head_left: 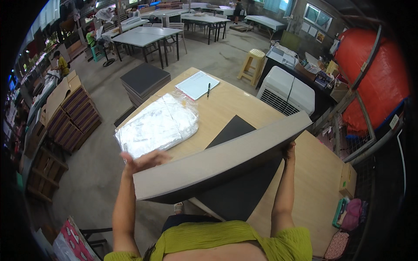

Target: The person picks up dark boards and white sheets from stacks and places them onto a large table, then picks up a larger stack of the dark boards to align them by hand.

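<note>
A long, flat box (222,158) with a pale grey side and a black face is tilted up on edge over the table, in front of my body. My right hand (289,150) grips its right end from below; the box partly hides those fingers. By the left end is my left hand (146,161), its fingers stretched out and slightly blurred, and I cannot tell whether it touches the box. Beneath the box lies a black flat panel (244,195) on the wooden table (313,191). Beyond my left hand rests a clear plastic bag (161,122) with white contents.
A paper sheet (197,85) and a pen (208,90) lie at the table's far end. Black boxes (146,80) are stacked beyond its left edge. A small carton (348,180) and pink pouches (352,215) sit at the right edge. A yellow stool (252,65) stands farther off.
</note>
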{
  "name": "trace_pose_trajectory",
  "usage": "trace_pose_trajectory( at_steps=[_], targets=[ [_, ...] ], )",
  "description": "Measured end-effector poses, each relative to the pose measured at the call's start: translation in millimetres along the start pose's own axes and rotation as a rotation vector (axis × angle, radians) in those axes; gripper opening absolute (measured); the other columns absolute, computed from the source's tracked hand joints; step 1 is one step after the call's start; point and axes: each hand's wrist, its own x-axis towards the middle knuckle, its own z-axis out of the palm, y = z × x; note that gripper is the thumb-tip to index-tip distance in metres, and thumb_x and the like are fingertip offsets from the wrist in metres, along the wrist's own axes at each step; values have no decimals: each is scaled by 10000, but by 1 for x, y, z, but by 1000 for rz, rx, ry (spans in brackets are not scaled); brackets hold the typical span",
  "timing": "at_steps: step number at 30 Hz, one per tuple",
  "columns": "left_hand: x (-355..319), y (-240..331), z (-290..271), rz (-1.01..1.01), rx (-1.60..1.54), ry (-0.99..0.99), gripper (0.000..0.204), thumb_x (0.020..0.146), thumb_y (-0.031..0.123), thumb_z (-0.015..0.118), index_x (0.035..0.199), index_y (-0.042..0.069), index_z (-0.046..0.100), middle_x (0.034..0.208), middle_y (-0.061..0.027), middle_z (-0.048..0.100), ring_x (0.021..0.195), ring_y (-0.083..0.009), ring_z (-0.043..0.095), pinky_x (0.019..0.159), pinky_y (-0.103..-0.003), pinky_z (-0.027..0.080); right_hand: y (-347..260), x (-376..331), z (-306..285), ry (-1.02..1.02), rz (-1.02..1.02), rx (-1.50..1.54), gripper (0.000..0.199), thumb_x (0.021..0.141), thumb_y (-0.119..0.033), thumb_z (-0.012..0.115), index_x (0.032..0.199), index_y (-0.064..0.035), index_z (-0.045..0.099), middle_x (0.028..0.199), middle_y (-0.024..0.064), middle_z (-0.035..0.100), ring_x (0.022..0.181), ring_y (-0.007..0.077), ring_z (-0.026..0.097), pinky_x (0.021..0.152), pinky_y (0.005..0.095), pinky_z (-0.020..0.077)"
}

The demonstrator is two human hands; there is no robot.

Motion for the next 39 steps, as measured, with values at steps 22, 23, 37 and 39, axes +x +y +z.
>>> trace_pose_trajectory(
  at_steps=[22, 23, 37, 39],
  targets=[
    [162, 108, 53, -368, 353, -620, 635, 892, 256, 576, 1475, 82, 395, 1364, -142, 514, 1252, -253, 495, 862, -428, 545, -222, -156, 388, 1, -586, -1290, 876, 498, -448, 878, 1225, -72, 567, 1269, 161, 525, 1210, 391, 508, 1054, 578, 370],
    [162, 104, 51, -360, 323, -629, 625, 890, 246, 581, 1464, 80, 398, 1372, -139, 502, 1256, -251, 489, 858, -426, 547, -223, -156, 388, -6, -574, -1294, 871, 491, -443, 881, 1227, -88, 579, 1265, 156, 521, 1203, 386, 511, 1056, 576, 371],
    [172, 97, 54, -405, 291, -673, 617, 836, 213, 683, 1361, 87, 385, 1358, -150, 482, 1221, -251, 500, 810, -452, 562, -230, -161, 392, -19, -513, -1361, 866, 457, -389, 905, 1240, -147, 622, 1238, 132, 503, 1167, 372, 523, 1072, 568, 357],
    [172, 99, 54, -410, 294, -675, 622, 832, 213, 686, 1361, 86, 385, 1355, -157, 483, 1218, -254, 505, 803, -445, 566, -229, -160, 392, -18, -516, -1354, 868, 450, -385, 907, 1236, -147, 624, 1236, 132, 503, 1164, 374, 525, 1070, 573, 358]
  ],
)
